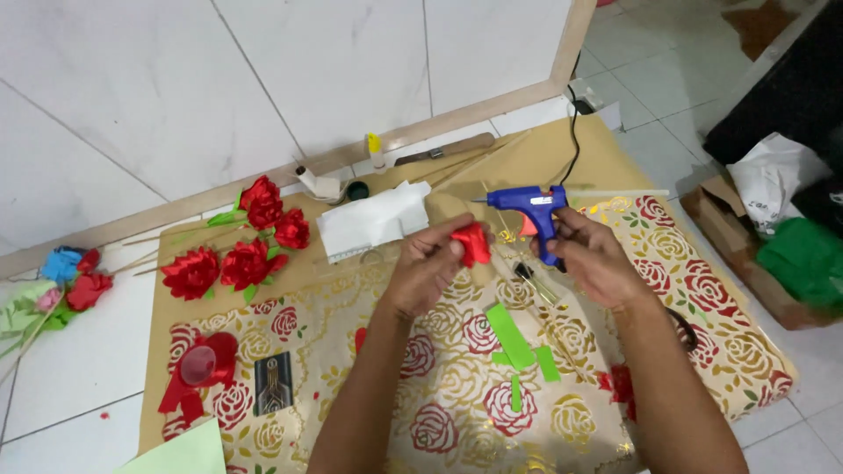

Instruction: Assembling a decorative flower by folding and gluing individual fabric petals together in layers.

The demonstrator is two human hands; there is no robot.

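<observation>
My left hand [424, 265] pinches a small red ribbon flower [472, 242] above the rose-patterned gold sheet [746, 351]. My right hand [595, 256] grips a blue glue gun [529, 208] by its handle. The gun's nozzle points left and sits just above and to the right of the red flower. A black cord [572, 140] runs from the gun toward the wall. Green paper strips [514, 341] lie on the sheet below my hands.
Several finished red ribbon roses [237, 254] with stems lie at the left. White folded paper [373, 219], a small glue bottle [375, 151], red ribbon scraps [198, 373] and a dark card [273, 383] lie around. Bags and a box [773, 237] stand at the right.
</observation>
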